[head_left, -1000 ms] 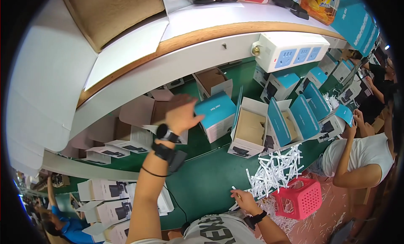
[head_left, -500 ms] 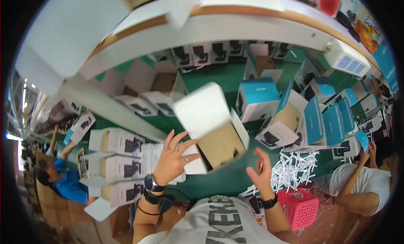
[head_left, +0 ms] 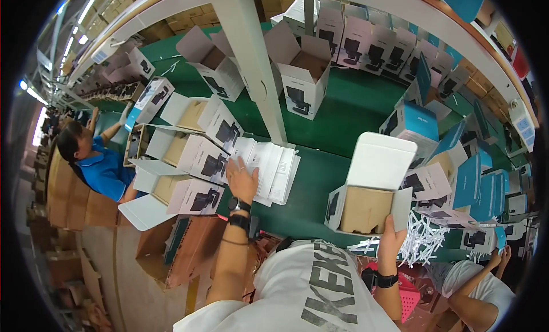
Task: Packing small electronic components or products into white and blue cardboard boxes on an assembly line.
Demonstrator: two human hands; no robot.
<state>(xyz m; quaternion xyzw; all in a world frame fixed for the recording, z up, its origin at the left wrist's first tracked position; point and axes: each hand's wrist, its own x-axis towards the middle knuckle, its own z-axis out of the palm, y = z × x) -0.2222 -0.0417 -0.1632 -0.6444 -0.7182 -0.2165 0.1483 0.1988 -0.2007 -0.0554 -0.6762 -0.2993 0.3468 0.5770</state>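
An open white box (head_left: 338,222) with a brown cardboard insert (head_left: 366,209) stands on the green table to the right, its lid flap raised. My right hand (head_left: 392,237) grips its near right corner, thumb along the edge, fingers mostly hidden. My left hand (head_left: 241,180) reaches over the left edge of a stack of white printed leaflets (head_left: 274,175). Its fingers are spread, and I see nothing held in them. Just left of that hand lies a row of open boxes (head_left: 197,197) printed with a dark device, their flaps pointing left.
White shredded paper (head_left: 423,240) lies beside a pink basket (head_left: 409,297). A white post (head_left: 251,63) rises behind the leaflets. Blue-lidded boxes (head_left: 416,123) crowd the right. People work at the left (head_left: 100,166) and right (head_left: 477,289). An open carton (head_left: 194,252) sits lower left.
The view has swung left. My left hand has left the open box and reached the leaflets. The box now stands farther right of that hand, with my right hand closed on its edge.
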